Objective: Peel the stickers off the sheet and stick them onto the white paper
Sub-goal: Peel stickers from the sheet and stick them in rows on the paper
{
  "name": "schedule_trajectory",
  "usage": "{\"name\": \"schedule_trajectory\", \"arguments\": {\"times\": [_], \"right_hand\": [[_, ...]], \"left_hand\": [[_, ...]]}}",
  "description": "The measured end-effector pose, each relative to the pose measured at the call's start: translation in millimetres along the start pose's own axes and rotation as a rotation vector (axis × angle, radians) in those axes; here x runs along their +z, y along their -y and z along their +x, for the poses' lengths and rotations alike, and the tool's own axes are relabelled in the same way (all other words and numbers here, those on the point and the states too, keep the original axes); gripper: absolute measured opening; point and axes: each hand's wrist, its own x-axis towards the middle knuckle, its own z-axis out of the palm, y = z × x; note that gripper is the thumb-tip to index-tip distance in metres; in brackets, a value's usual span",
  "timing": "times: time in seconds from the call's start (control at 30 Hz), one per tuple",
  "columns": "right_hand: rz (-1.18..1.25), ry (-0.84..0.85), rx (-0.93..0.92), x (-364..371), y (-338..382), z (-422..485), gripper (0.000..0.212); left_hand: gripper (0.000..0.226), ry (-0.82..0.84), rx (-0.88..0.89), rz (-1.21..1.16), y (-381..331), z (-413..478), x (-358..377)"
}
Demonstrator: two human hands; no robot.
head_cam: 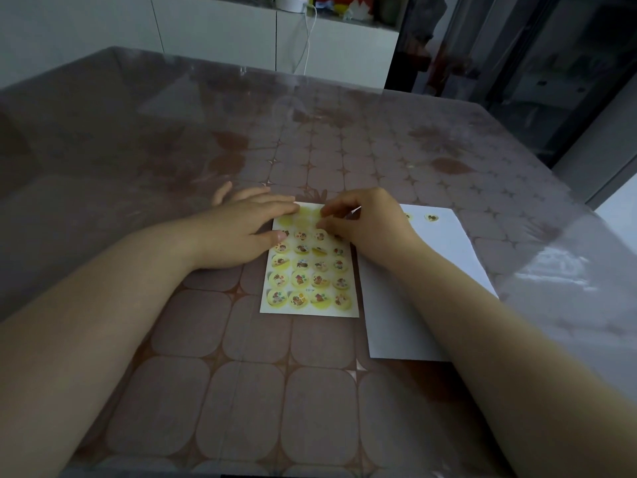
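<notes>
A sticker sheet (309,281) with several round yellow cartoon stickers lies on the table in front of me. Its top row shows bare yellow circles. My left hand (243,229) lies flat with straight fingers on the sheet's upper left corner, holding it down. My right hand (362,219) is over the sheet's upper right part, its curled fingertips picking at a sticker in the second row; whether the sticker is lifted is hidden. The white paper (444,270) lies to the right under my right forearm, with two stickers (431,217) near its top edge.
The table (241,374) wears a patterned cloth under a clear plastic cover. White cabinets (220,32) with a hanging cable stand behind it. A dark glass door (517,63) is at the back right. The table's right edge runs close to the white paper.
</notes>
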Motion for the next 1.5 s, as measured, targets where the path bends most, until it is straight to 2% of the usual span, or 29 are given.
{"name": "schedule_trajectory", "arguments": {"times": [0.17, 0.3, 0.5, 0.73, 0.87, 1.0, 1.17, 1.23, 1.33, 1.5], "right_hand": [[0.013, -0.004, -0.001, -3.1, 0.7, 1.6, 0.021], [0.06, 0.079, -0.007, -7.0, 0.2, 0.8, 0.013], [0.055, 0.031, -0.011, -1.5, 4.3, 0.3, 0.01], [0.128, 0.027, 0.027, -3.5, 7.4, -0.1, 0.01], [0.293, 0.015, 0.093, -14.5, 3.0, 0.4, 0.011], [0.44, 0.027, 0.079, -50.9, -3.4, -5.1, 0.014], [0.139, 0.096, 0.135, -102.5, -28.6, -14.6, 0.009], [0.045, 0.153, 0.211, -107.9, -35.4, -13.9, 0.013], [-0.008, 0.182, 0.325, -106.8, -43.2, -9.3, 0.022], [-0.038, 0.126, 0.326, -99.3, -46.8, -6.0, 0.01]], "left_hand": [[0.046, -0.052, 0.012, 0.005, -0.4, 1.7, 1.4], [0.046, -0.053, 0.007, 0.02, -0.8, 4.0, 3.7], [0.081, -0.036, 0.023, 0.024, 0.2, 3.6, 4.8], [0.067, -0.01, 0.021, 0.049, -1.1, 4.2, 5.2], [0.072, -0.017, 0.033, 0.055, 0.0, 4.1, 5.4], [0.066, -0.012, 0.027, 0.071, -0.1, 4.7, 6.1], [0.079, -0.017, 0.037, 0.067, 2.3, 2.7, 5.7], [0.075, -0.016, 0.034, 0.066, 1.5, 2.5, 5.0], [0.066, -0.012, 0.027, 0.058, -0.8, 2.6, 4.3], [0.072, -0.007, 0.034, 0.042, -1.2, 0.8, 2.6]]}}
